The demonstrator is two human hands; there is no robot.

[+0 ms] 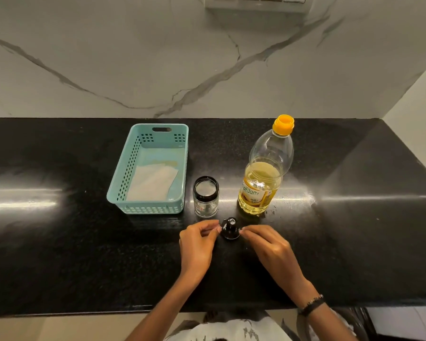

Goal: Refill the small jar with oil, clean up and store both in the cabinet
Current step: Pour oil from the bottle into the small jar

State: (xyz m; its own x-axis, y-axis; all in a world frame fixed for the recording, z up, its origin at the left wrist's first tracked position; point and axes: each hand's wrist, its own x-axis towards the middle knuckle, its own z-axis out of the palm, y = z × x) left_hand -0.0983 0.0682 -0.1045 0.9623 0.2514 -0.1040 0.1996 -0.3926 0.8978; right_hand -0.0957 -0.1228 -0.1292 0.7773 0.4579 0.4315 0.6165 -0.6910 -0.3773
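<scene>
Stretching under both hands, the black counter (59, 242) carries a teal basket (150, 168) beyond the left hand (197, 244), the oil bottle (266, 168) beyond the right hand (271, 247), and the open small jar (205, 196) just past the fingertips. Both hands pinch the black lid (229, 228) between them.

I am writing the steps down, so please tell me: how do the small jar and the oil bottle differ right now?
The small jar is short, uncapped and looks empty; the oil bottle is tall, closed with a yellow cap, and about half full of yellow oil. The bottle carries a label; the jar is plain. Both are clear and stand upright on the black counter.
</scene>
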